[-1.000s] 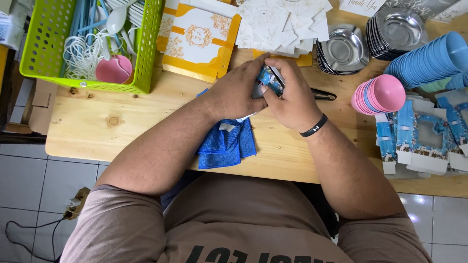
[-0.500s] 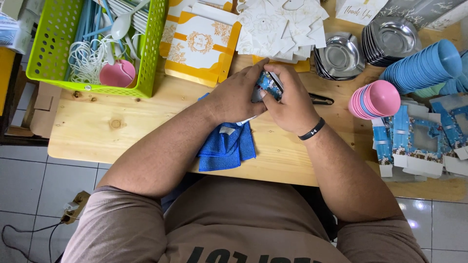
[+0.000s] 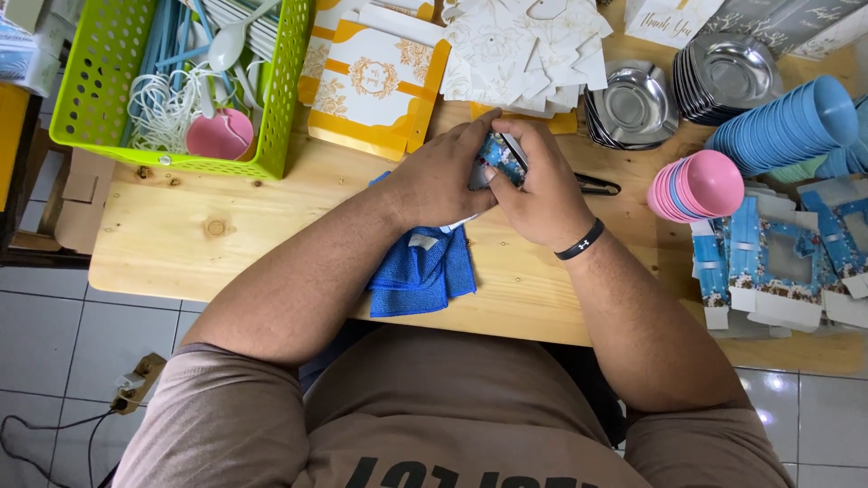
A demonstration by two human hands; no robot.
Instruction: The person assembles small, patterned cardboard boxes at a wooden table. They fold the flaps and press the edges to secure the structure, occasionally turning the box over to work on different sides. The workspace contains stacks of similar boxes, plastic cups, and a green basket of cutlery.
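I've got both hands on a small blue floral box (image 3: 499,155), left hand (image 3: 436,185) and right hand (image 3: 541,185) clenched round it from either side, fingers grasping it. Box sits just above the blue cloth (image 3: 422,269) on the table (image 3: 181,244). Relative to the cloth: green basket (image 3: 280,99) up-left, yellow card (image 3: 375,86) above, pink bowls (image 3: 696,185) right, steel bowls (image 3: 633,107) up-right.

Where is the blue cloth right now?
In the head view, the blue cloth lies on the wooden table near its front edge, under the left hand.
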